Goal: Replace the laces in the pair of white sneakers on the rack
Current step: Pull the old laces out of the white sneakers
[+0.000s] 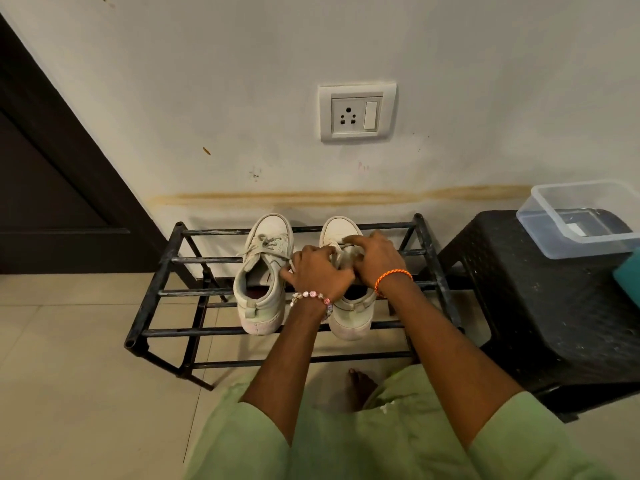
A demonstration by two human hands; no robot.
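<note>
Two white sneakers stand side by side on a black metal rack (162, 292), toes toward the wall. The left sneaker (263, 271) is laced, its lace tied loosely. Both my hands are on the right sneaker (349, 317), over its lacing area. My left hand (317, 271), with a beaded bracelet, has its fingers curled into the laces and pinches a white lace (337, 258). My right hand (375, 256), with an orange thread on the wrist, also has its fingertips in the laces near the toe. The hands hide most of the right sneaker's laces.
A black plastic stool (540, 306) stands right of the rack, with a clear plastic container (581, 220) on it and a teal object (628, 278) at the frame edge. A dark door (52, 202) is at left. A wall socket (356, 112) sits above. My bare foot (360, 386) is below the rack.
</note>
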